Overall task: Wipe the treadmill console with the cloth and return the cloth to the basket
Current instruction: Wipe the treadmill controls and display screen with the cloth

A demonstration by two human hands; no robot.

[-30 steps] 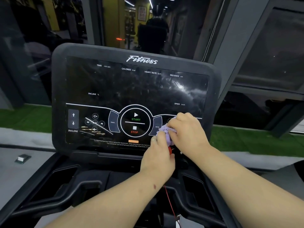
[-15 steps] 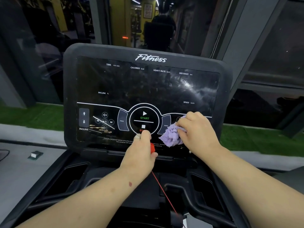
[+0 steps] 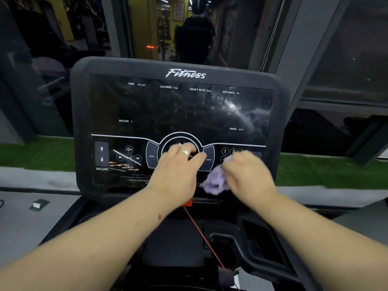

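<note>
Purple cloth (image 3: 216,180) bunches out left of the right hand (image 3: 246,173) grip.

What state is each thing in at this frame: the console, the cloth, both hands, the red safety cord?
treadmill console: display dark, smeared at upper right
cloth: crumpled, held against the console's lower right
right hand: grips the cloth, motion-blurred
left hand: fingers extended over the start/stop dial, holds nothing; contact unclear
red safety cord: hangs from a red clip below the console
basket: not visible
</note>
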